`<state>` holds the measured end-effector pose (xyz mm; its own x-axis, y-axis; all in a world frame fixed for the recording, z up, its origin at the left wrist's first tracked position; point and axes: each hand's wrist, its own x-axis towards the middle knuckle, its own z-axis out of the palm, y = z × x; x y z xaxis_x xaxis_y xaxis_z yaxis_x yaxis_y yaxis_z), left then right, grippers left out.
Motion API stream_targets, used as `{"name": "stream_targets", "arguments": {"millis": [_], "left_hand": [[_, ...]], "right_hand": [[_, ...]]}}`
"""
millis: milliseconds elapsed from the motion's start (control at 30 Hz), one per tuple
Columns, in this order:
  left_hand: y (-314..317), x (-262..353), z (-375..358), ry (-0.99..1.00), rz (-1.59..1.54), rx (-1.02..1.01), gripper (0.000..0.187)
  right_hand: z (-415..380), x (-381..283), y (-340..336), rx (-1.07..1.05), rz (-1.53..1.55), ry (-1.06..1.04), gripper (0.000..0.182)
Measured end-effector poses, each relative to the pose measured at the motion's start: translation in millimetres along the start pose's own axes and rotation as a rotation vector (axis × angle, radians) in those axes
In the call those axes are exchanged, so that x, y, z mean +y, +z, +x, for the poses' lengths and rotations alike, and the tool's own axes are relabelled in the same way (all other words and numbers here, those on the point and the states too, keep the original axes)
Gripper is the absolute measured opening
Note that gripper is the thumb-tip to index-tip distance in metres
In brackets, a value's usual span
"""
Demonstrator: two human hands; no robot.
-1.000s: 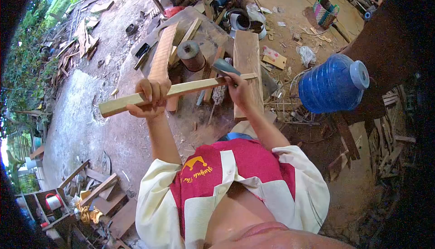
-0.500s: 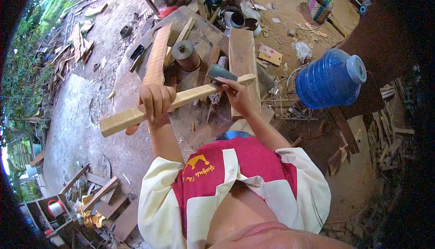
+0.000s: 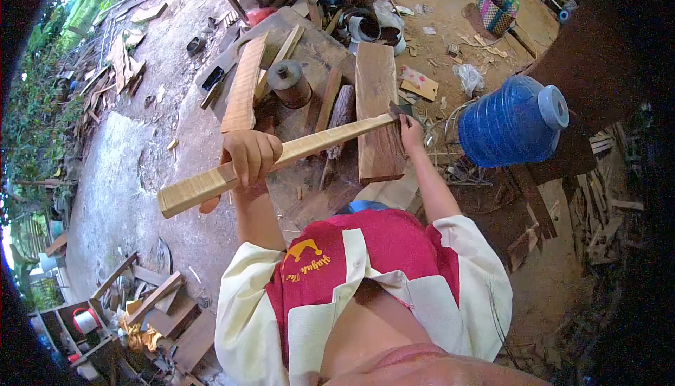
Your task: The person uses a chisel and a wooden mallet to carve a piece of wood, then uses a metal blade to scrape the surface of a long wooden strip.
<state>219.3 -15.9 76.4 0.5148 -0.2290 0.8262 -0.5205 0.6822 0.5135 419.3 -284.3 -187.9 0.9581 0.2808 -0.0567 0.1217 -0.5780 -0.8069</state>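
Note:
My left hand (image 3: 251,157) is wrapped round a long pale wooden bar (image 3: 320,143), its thicker squared end jutting out to the lower left. At the bar's thin far end, my right hand (image 3: 412,135) pinches a dark grey piece that looks like sandpaper (image 3: 396,110) against the wood. Most of this piece is turned edge-on, so little of its face shows. Just under that end stands a thick brown wooden block (image 3: 377,91).
Beyond the bar lie a ridged curved board (image 3: 245,84), a rusty metal cylinder (image 3: 289,84) and a rough dark stick (image 3: 340,115). To the right is a large blue water jug (image 3: 508,122). Scrap wood (image 3: 172,316) and an open box (image 3: 77,333) are at lower left.
My right hand has slid the sandpaper outward to the right, from partway along the bar to its far end. My left hand keeps its grip, and the bar has tilted slightly.

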Motion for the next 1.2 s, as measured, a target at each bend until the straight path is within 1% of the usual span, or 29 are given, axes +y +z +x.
{"name": "stream_targets", "arguments": {"millis": [67, 133, 167, 233, 267, 333, 433, 467, 500, 567, 633, 700, 733, 767, 800, 833, 867, 933, 1000, 1033, 1067, 1100, 1133, 1167, 1200], "left_hand": [[2.3, -0.7, -0.5, -0.006, 0.001, 0.015, 0.052], [3.8, 0.4, -0.6, -0.019, 0.002, 0.026, 0.052], [3.2, 0.5, -1.2, -0.021, 0.002, 0.027, 0.052], [0.3, -0.7, -1.7, -0.005, -0.017, 0.010, 0.042], [2.4, -1.5, -2.5, -0.004, -0.015, 0.012, 0.042], [9.7, -3.7, -2.7, 0.085, 0.111, 0.397, 0.046], [19.0, -6.8, -0.4, 0.205, 0.308, 0.964, 0.053], [16.6, -10.8, -3.1, 0.209, 0.488, 1.116, 0.050], [14.8, -10.5, -4.2, 0.205, 0.487, 1.110, 0.050], [9.5, -5.9, -6.7, 0.290, 0.381, 1.551, 0.051], [6.8, -5.5, -15.9, 0.288, 0.349, 1.504, 0.050], [7.8, -6.6, -19.5, 0.273, 0.392, 1.289, 0.048], [9.9, -8.1, -17.4, 0.261, 0.444, 1.234, 0.047], [12.0, -8.4, -17.0, 0.258, 0.444, 1.232, 0.047], [13.9, -8.3, -17.1, 0.237, 0.428, 1.187, 0.047], [14.9, -8.5, -16.5, 0.218, 0.412, 1.141, 0.047], [16.2, -10.1, -14.3, 0.229, 0.452, 1.138, 0.046], [16.0, -10.5, -17.6, 0.223, 0.436, 1.112, 0.046], [17.2, -10.5, -16.0, 0.201, 0.440, 1.060, 0.046], [15.3, -10.1, -17.7, 0.196, 0.431, 1.059, 0.046], [12.6, -9.1, -20.2, 0.190, 0.420, 1.008, 0.046], [11.2, -9.6, -21.5, 0.182, 0.411, 0.958, 0.047], [13.7, -10.4, -17.7, 0.176, 0.432, 1.001, 0.047], [13.8, -10.1, -19.5, 0.165, 0.430, 1.002, 0.047], [13.0, -8.5, -22.3, 0.164, 0.432, 1.052, 0.047]], "right_hand": [[0.8, 5.1, 2.5, 0.025, 0.053, -0.026, 0.045], [-0.8, 5.7, 3.8, 0.058, 0.153, -0.009, 0.046], [-1.5, 6.1, 4.8, 0.057, 0.154, -0.008, 0.046], [0.2, 6.4, 3.9, 0.054, 0.129, 0.009, 0.046], [0.1, 7.1, 2.7, 0.053, 0.128, 0.008, 0.046], [0.2, 7.8, 4.1, 0.039, 0.176, 0.011, 0.042], [-1.0, 1.8, 4.4, 0.030, 0.189, 0.007, 0.042], [-4.0, -0.5, 2.9, 0.053, 0.154, 0.000, 0.040], [-6.4, -6.1, 1.8, 0.059, 0.157, 0.003, 0.040], [-9.2, -12.7, -0.2, 0.022, 0.137, -0.003, 0.038], [-11.7, -17.6, 0.0, 0.041, 0.142, 0.003, 0.037], [-11.5, -14.8, 0.7, 0.053, 0.145, 0.011, 0.036], [-8.9, -12.1, 3.2, 0.058, 0.065, 0.014, 0.039], [-7.8, -9.1, 5.7, 0.062, -0.014, 0.017, 0.041], [-11.2, -13.5, 6.5, 0.062, -0.012, 0.019, 0.041], [-18.5, -31.2, 4.6, 0.106, 0.025, 0.029, 0.040], [-27.2, -51.3, 2.8, 0.150, 0.061, 0.041, 0.039], [-50.5, -95.2, -0.1, 0.065, 0.175, -0.032, 0.033], [-69.2, -125.5, 4.2, -0.008, 0.241, -0.035, 0.025], [-80.3, -150.9, -3.6, 0.017, 0.236, -0.208, 0.022], [-87.2, -168.7, -9.4, 0.042, 0.229, -0.381, 0.021], [-85.8, -165.2, -2.0, 0.048, 0.227, -0.375, 0.021], [-83.3, -158.3, 8.7, 0.098, 0.278, -0.433, 0.021], [-79.8, -150.7, 17.1, 0.148, 0.331, -0.490, 0.023], [-73.5, -143.9, 13.4, 0.164, 0.272, -0.529, 0.021]]}}
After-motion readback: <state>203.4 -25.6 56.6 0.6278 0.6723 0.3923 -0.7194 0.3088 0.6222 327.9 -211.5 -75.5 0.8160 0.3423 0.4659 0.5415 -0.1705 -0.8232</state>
